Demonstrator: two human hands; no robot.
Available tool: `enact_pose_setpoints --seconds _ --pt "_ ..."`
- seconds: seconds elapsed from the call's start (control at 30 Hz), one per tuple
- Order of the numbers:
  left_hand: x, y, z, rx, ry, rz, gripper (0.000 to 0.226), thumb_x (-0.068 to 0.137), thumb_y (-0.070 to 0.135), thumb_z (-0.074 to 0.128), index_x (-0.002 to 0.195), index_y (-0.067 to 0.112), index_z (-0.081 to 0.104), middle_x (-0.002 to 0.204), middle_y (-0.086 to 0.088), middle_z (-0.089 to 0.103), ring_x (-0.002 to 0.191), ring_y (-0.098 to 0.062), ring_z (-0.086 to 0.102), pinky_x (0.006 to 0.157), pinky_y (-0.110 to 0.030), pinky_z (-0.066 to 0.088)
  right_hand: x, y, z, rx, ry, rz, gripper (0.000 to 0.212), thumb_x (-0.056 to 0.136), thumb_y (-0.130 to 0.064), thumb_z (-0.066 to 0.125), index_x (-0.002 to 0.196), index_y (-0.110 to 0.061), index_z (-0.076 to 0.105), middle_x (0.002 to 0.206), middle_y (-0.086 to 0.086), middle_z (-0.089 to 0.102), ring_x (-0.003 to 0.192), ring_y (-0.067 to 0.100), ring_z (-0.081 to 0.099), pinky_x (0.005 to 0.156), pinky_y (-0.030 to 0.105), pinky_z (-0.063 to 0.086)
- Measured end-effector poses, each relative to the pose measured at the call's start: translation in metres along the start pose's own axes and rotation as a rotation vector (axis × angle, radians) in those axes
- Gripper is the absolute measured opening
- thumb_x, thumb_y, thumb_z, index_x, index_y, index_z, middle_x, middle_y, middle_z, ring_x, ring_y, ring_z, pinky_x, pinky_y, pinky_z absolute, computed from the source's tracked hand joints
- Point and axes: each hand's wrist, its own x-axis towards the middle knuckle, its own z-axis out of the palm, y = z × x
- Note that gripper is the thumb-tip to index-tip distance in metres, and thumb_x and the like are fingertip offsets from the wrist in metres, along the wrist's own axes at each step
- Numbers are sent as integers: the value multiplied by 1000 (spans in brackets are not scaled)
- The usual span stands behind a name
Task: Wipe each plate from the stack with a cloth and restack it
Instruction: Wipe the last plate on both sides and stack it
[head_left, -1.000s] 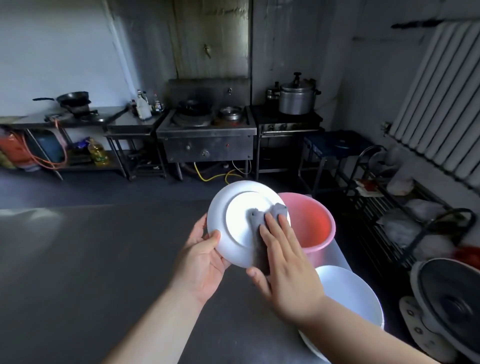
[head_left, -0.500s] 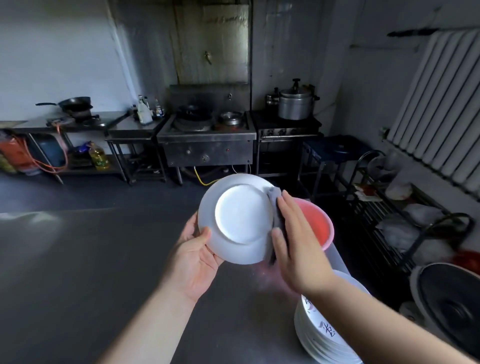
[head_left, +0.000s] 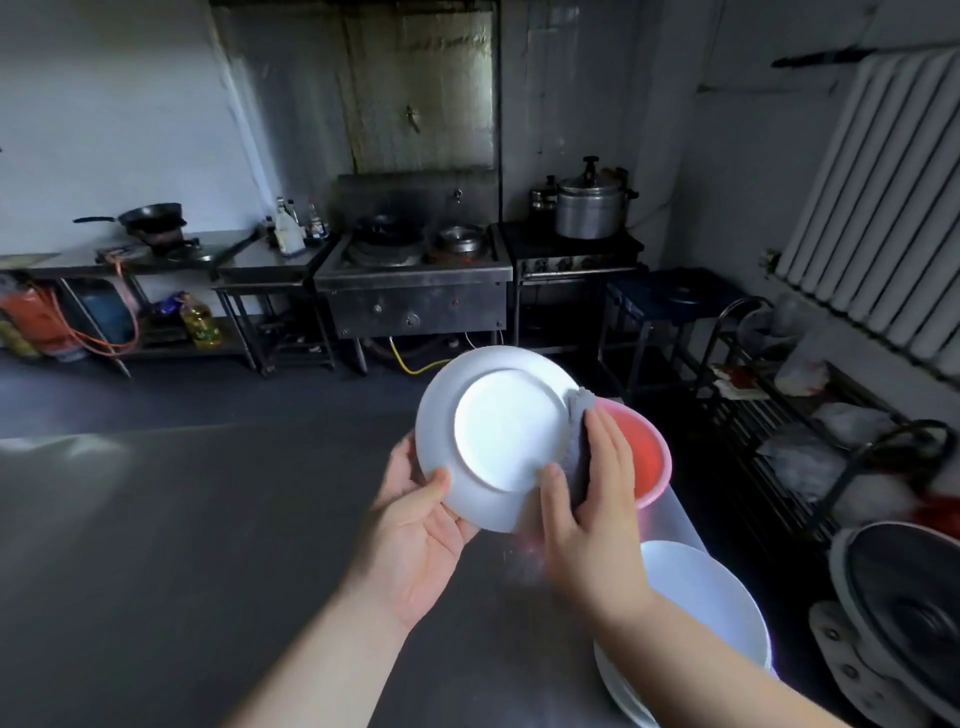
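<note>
Worktop (head_left: 156, 545) grey, bare at left; left hand (head_left: 415, 540) grips plate (head_left: 498, 431) by its lower-left rim, thumb on the underside, fingers curled behind, plate tilted up with its base facing the camera. Right hand (head_left: 592, 519) pinches grey cloth (head_left: 579, 441) around the plate's right rim, thumb on the base side, fingers over the cloth outside. Pink basin (head_left: 649, 462) sits just behind that hand, plate stack (head_left: 701, 597) on the worktop at lower right.
</note>
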Motion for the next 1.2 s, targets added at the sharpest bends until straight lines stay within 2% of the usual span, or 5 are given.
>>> enact_pose_setpoints --seconds 0.23,0.5,0.7,0.93,1.2 --pt "13 28 6 201 -22 -73 43 101 21 53 143 16 60 141 -17 65 128 -35 63 106 -51 48 79 -18 -45 46 -298 -97 54 84 -11 55 135 -23 71 144 -18 61 138 -1 51 116 21 40" --pt "11 12 -4 121 111 3 43 100 18 53 142 15 59 138 -15 67 128 -37 63 105 -53 49 -6 12 -17 -173 -209 -176 71 106 -50 44 166 -17 25 173 -8 20 160 11 17 129 30 17" --pt "12 8 2 44 129 14 41 105 17 48 146 17 55 141 -14 65 127 -34 63 102 -50 51 55 -9 -27 -191 -263 -208 56 109 -45 47 160 -23 41 160 -29 31 150 -13 25 120 11 20" --pt "18 -5 8 -48 70 11 49 104 14 52 152 23 48 146 -11 62 135 -35 59 108 -58 49 -4 3 -6 -30 -137 -46 66 107 -41 46 165 -16 25 172 -13 18 157 -3 12 124 12 12" --pt "23 18 -4 187 37 -156 40 105 18 47 142 14 61 140 -18 65 127 -37 63 103 -50 49 88 2 -33 -65 -337 -29 36 102 -16 63 137 -26 70 140 -25 60 133 -13 49 116 18 39"
